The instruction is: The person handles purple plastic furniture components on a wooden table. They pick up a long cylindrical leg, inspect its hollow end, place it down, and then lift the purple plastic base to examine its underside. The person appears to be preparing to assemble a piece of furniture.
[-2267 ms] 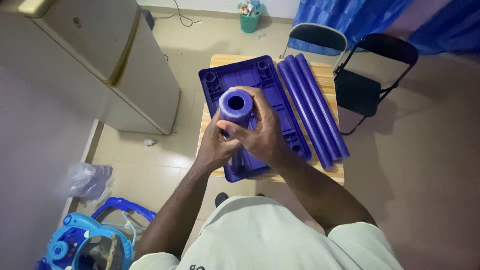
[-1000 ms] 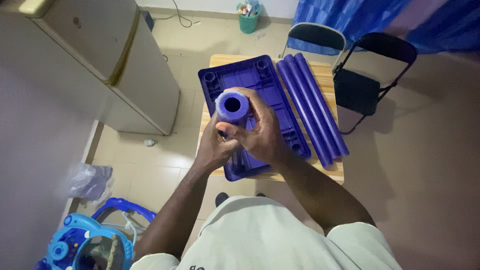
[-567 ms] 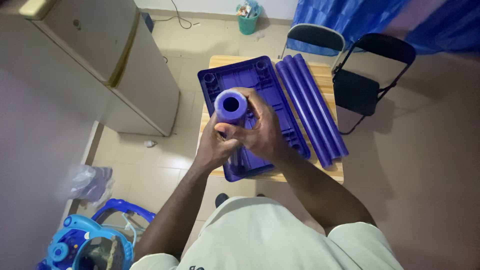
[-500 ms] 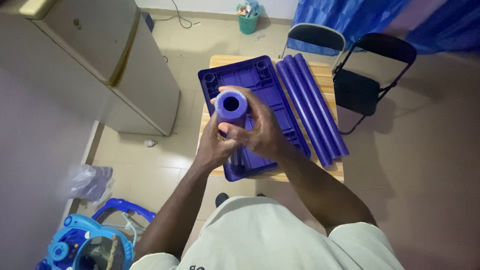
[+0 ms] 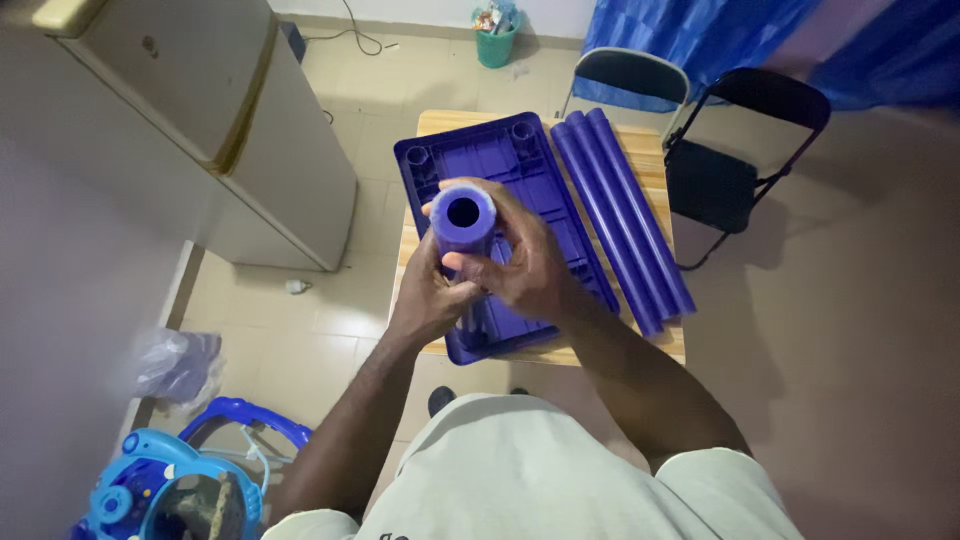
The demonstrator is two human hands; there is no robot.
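While a beige refrigerator (image 5: 200, 120) fills the upper left of the view, standing on a pale tiled floor (image 5: 330, 310), a small wooden table (image 5: 668, 345) sits to its right with most of its top covered. Across that table lies a purple plastic panel (image 5: 500, 160), rectangular and ribbed, its underside up, with round sockets at the far corners. Just beside the panel, on its right edge, three long purple tubes (image 5: 620, 215) lie side by side, running from the far end of the table to the near end and touching one another. Beyond the table two folding chairs stand near each other: one grey-seated (image 5: 632, 75) at the far edge, one black (image 5: 730, 170) to the right, in front of a blue curtain (image 5: 700, 30). A blue toy walker (image 5: 170, 490) shows at the lower left corner, with a crumpled clear plastic bag (image 5: 180, 365) near it on the floor, and a small green bin (image 5: 495, 20) stands by the far wall.

Over the near half of the panel, both hands close around a fourth purple tube (image 5: 463, 215), held upright so its open, hollow end faces the camera. Left hand (image 5: 430, 295) wraps the tube from below and the left; right hand (image 5: 525, 270) clasps it from the right, fingers curled across the front just under the rim. Whether the tube's lower end touches the panel cannot be told, since the hands hide it.
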